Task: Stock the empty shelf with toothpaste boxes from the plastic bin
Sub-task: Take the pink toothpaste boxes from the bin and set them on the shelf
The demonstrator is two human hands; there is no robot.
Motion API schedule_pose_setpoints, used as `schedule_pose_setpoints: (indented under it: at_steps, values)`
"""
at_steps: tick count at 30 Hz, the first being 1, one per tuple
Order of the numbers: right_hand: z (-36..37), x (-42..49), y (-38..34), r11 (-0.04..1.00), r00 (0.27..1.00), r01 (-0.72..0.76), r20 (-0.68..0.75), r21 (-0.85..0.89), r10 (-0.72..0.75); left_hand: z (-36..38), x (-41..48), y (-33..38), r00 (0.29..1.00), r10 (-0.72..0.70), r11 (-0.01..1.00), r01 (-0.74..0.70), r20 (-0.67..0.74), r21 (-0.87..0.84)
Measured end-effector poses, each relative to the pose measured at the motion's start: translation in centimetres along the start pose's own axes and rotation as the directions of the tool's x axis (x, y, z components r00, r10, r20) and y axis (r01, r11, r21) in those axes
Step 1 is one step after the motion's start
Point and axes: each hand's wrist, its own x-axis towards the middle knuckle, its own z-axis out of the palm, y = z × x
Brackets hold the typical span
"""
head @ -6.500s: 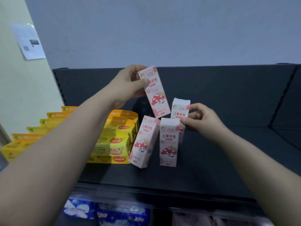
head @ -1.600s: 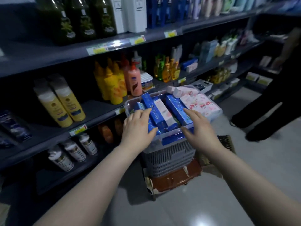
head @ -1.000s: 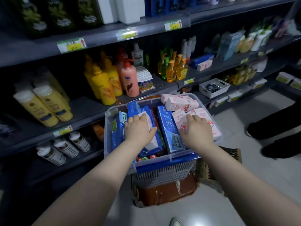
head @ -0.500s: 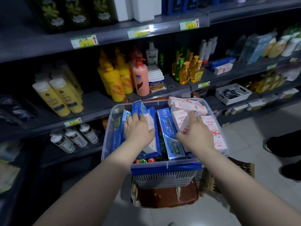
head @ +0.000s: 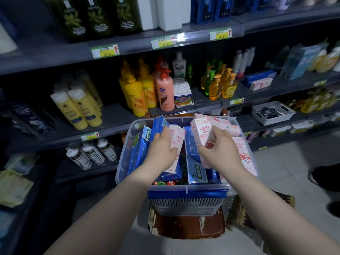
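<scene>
**Toothpaste boxes (head: 243, 155) lying packed in the plastic bin (head: 123, 159), both hands taking hold**

The clear bin is holding a jumble of cartons. Blue toothpaste boxes (head: 140, 150) are standing on edge along its left side and through the middle, and pink children's ones with a mushroom picture are lying along its right side. The left hand (head: 161, 150) is reaching into the bin's left half, its fingers curling over a pink toothpaste box (head: 177, 136) and gripping it with the thumb on the far edge. The right hand (head: 219, 150) is wrapping round a second pink toothpaste box (head: 200, 132), holding it tilted above the others.

The bin is sitting on a grey slatted basket (head: 187, 207), which is resting on a worn brown stool (head: 187, 228) on a pale tiled floor (head: 287, 162).

Dark shelving (head: 114, 116) is running along the aisle just behind the bin. Yellow pump bottles (head: 137, 97) and a pink pump bottle (head: 166, 93) are crowding the shelf level with the bin's far rim. Pale yellow shampoo bottles (head: 79, 110) are standing to their left, dark green bottles (head: 99, 17) are lining the shelf above, and a white tray (head: 272, 112) is sitting further right. A dark shoe (head: 325, 178) is showing at the right edge.
</scene>
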Motion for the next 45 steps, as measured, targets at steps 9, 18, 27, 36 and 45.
schedule_pose_setpoints:
  at_steps: [9, 18, 27, 36, 45]
  values:
    - [1.2, -2.8, -8.9, 0.925, 0.962, 0.142, 0.170, 0.352, -0.213, -10.4, -6.7, -5.5, 0.967, -0.148, 0.732, -0.035, -0.209, -0.681]
    - [8.1, -13.3, -22.1, 0.809, 0.786, 0.310, 0.344, 0.500, -0.514, -18.6, -23.0, -16.9, 0.843, -0.364, 0.673, -0.055, -0.395, -0.738]
    - [15.9, -32.5, -34.9, 0.644, 0.543, 0.217, 0.458, 0.733, -0.704, -25.6, -46.7, -27.6, 0.629, -0.552, 0.718, 0.025, -0.548, -0.695]
    - [20.9, -51.0, -44.4, 0.508, 0.210, 0.050, 0.488, 0.860, -0.847, -29.1, -67.6, -33.1, 0.318, -0.654, 0.738, 0.066, -0.687, -0.672]
    - [24.1, -65.6, -53.3, 0.444, -0.123, -0.014, 0.439, 0.896, -0.890, -32.4, -82.0, -37.4, -0.030, -0.629, 0.765, 0.154, -0.777, -0.625]
